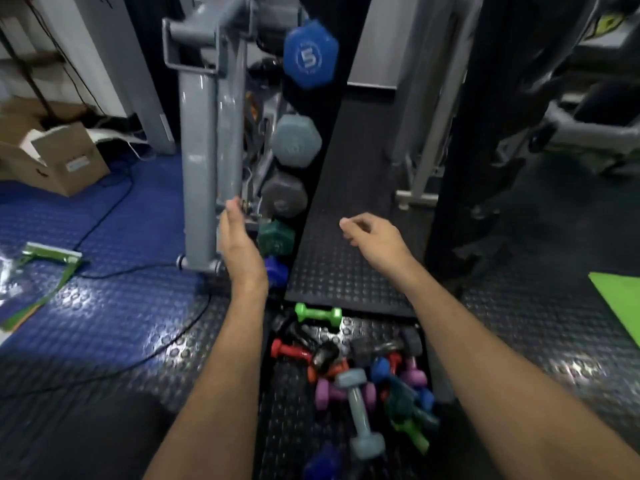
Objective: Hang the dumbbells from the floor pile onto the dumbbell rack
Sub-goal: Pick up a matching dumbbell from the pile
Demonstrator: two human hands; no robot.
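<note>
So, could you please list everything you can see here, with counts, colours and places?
dumbbell rack: one, grey, upright left of centre.
racked dumbbells: five ends showing, blue marked 5 on top, then pale teal, grey, dark green, blue at the bottom.
floor pile: many small dumbbells, mixed colours, on the black mat bottom centre; exact count unclear.
green dumbbell: one, at the pile's far edge.
pale blue dumbbell: one, on top of the pile.
cardboard box: one, brown, open, far left.
cable: black, across the blue floor.
green mat: one, right edge.
hands: left beside the rack's base, right over the mat, both holding nothing.
</note>
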